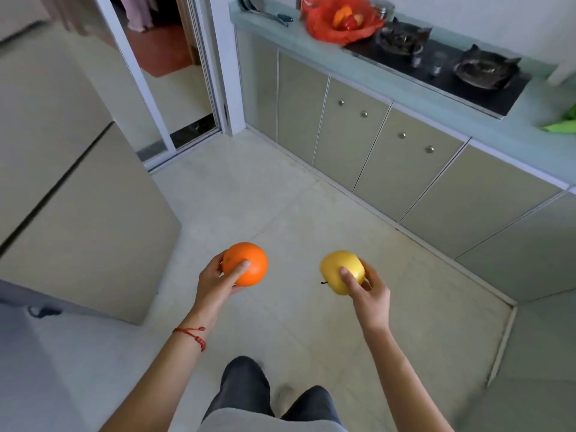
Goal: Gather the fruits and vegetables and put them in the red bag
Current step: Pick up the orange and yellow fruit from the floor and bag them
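My left hand (pixel 215 283) holds an orange (pixel 249 260) over the kitchen floor, thumb on top. My right hand (pixel 369 294) grips a yellow apple (pixel 338 268) with a short dark stem, level with the orange and to its right. The red bag (pixel 318 24) lies open on the counter at the far top, left of the stove. Some orange and red fruit (pixel 346 18) shows inside it.
A pale counter (pixel 389 79) with cabinet doors runs along the right. On it sit a black gas stove (pixel 448 62), a ladle (pixel 265 12) and something green (pixel 561 124) at the right edge. A fridge (pixel 78 198) stands on the left beside a sliding door (pixel 174 88).
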Action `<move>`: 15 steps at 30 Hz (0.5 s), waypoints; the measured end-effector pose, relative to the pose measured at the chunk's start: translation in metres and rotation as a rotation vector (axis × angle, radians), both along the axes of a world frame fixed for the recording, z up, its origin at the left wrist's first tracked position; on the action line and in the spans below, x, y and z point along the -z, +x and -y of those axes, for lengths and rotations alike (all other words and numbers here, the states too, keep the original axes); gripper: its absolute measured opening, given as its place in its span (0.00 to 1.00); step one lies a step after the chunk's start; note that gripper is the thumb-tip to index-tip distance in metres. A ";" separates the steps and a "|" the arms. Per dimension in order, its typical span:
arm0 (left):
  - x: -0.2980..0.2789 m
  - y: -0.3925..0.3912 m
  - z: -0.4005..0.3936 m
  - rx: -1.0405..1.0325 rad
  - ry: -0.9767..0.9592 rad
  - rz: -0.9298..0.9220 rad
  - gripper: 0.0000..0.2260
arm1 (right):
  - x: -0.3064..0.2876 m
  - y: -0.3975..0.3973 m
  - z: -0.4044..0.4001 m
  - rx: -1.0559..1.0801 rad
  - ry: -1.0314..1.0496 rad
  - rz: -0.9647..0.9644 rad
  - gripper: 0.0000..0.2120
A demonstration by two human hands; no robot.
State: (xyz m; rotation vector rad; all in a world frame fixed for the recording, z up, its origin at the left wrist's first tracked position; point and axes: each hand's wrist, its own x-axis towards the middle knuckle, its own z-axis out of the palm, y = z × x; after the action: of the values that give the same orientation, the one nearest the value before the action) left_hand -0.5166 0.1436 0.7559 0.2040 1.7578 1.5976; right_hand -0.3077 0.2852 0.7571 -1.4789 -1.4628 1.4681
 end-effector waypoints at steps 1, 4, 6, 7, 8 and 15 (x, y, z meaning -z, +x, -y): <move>0.001 -0.005 -0.005 -0.002 -0.002 -0.006 0.18 | 0.001 -0.006 -0.005 -0.003 -0.002 -0.001 0.22; 0.003 -0.027 -0.026 -0.006 0.005 -0.002 0.20 | 0.003 -0.028 -0.025 -0.019 -0.002 0.003 0.24; 0.004 -0.045 -0.044 0.002 0.026 0.009 0.27 | 0.005 -0.046 -0.041 -0.015 -0.006 0.009 0.28; 0.004 -0.055 -0.055 0.006 0.037 0.015 0.30 | 0.006 -0.056 -0.050 -0.007 -0.007 0.008 0.30; 0.004 -0.067 -0.067 0.007 0.039 0.017 0.32 | 0.007 -0.067 -0.060 0.000 -0.005 0.007 0.31; 0.005 -0.169 -0.157 0.035 0.025 0.014 0.25 | 0.005 -0.165 -0.143 0.051 0.007 -0.003 0.35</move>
State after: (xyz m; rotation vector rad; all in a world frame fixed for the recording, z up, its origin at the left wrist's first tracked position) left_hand -0.6853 0.3009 0.7506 0.2335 1.7152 1.5936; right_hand -0.4725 0.4283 0.7521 -1.4983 -1.4168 1.4333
